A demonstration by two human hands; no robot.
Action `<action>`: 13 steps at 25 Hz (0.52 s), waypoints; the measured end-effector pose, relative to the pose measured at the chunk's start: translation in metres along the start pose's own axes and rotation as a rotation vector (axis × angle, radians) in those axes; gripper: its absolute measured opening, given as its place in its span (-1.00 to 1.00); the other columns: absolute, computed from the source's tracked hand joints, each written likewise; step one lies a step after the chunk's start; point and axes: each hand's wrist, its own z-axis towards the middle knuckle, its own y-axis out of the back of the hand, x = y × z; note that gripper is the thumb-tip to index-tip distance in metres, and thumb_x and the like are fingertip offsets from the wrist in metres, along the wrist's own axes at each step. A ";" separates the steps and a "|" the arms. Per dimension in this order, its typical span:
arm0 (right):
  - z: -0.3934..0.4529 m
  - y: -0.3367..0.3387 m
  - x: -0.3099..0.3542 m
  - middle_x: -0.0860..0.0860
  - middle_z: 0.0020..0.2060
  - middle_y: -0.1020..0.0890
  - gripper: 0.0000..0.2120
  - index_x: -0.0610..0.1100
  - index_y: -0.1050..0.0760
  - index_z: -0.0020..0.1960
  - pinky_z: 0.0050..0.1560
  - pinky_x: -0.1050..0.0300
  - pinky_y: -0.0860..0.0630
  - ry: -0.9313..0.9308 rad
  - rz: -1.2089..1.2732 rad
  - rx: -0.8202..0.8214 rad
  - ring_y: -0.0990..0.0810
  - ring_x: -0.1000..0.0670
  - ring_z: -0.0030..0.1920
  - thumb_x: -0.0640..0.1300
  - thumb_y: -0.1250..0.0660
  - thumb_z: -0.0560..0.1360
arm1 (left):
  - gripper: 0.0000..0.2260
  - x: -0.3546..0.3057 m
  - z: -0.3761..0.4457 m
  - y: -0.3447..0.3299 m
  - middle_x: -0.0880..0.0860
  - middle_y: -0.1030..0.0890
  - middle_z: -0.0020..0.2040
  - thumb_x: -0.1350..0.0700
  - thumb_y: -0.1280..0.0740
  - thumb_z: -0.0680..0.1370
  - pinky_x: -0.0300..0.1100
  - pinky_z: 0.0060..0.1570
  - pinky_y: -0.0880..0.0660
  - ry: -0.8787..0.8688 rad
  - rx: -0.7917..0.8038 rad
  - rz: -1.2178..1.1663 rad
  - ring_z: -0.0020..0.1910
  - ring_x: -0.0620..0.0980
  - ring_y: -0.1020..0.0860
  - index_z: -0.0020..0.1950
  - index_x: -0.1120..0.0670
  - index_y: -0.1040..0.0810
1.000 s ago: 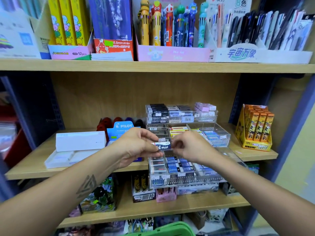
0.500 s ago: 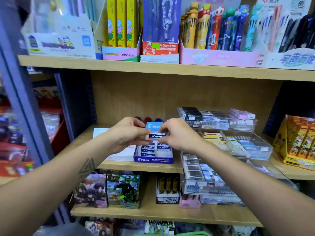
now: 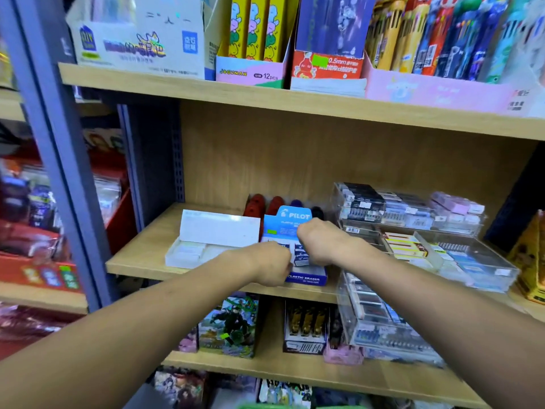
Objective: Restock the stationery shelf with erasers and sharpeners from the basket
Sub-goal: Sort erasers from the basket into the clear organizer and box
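A blue PILOT eraser display box stands on the middle shelf, with small blue-and-white erasers in rows inside it. Both my hands reach into that box, knuckles up and fingers curled downward. My left hand is at the box's front left. My right hand is over its middle right. Between them they hold one eraser low among the rows; my fingertips are hidden behind the backs of my hands. A sliver of the green basket shows at the bottom edge.
A white box stands just left of the PILOT box, red and dark items behind it. Clear acrylic trays of erasers fill the shelf's right. The upper shelf carries pen boxes. A grey upright post is at left.
Both hands have carried the eraser left from the acrylic trays and then down into the PILOT box. My view has swung left and moved closer to the shelf.
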 end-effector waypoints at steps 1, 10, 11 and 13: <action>0.003 -0.002 0.000 -0.22 0.09 -0.60 -0.82 -0.24 -0.49 0.08 -0.14 0.08 -0.38 0.003 -0.007 0.002 -0.59 -0.21 0.08 -0.36 -0.23 0.50 | -0.73 0.001 0.001 -0.002 0.23 -0.61 0.13 0.12 -0.13 0.65 -0.06 0.03 -0.44 0.004 0.017 0.001 0.07 0.20 -0.54 0.11 0.22 -0.57; 0.011 -0.018 0.010 -0.20 0.19 -0.55 -0.73 -0.23 -0.47 0.22 -0.02 -0.01 -0.47 -0.047 -0.014 -0.014 -0.56 -0.24 0.18 -0.35 -0.21 0.54 | -0.72 0.006 0.003 -0.009 0.22 -0.63 0.09 0.11 -0.12 0.66 -0.09 -0.02 -0.42 0.014 0.047 -0.006 -0.03 0.14 -0.51 0.04 0.20 -0.58; 0.008 -0.015 0.008 -0.20 0.17 -0.56 -0.74 -0.23 -0.48 0.19 -0.03 -0.01 -0.48 -0.046 0.023 -0.015 -0.57 -0.24 0.15 -0.36 -0.21 0.53 | -0.73 0.004 0.001 -0.007 0.22 -0.63 0.09 0.10 -0.12 0.66 -0.09 -0.01 -0.42 0.013 0.038 -0.004 -0.01 0.16 -0.53 0.03 0.20 -0.57; -0.003 -0.007 0.005 -0.19 0.02 -0.59 -0.80 -0.22 -0.51 0.08 -0.12 0.02 -0.48 -0.065 0.146 -0.082 -0.59 -0.21 0.03 -0.36 -0.23 0.50 | -0.77 0.005 -0.005 -0.005 0.21 -0.61 0.08 0.10 -0.15 0.64 -0.08 -0.02 -0.45 0.001 -0.046 -0.045 -0.02 0.15 -0.54 -0.01 0.19 -0.55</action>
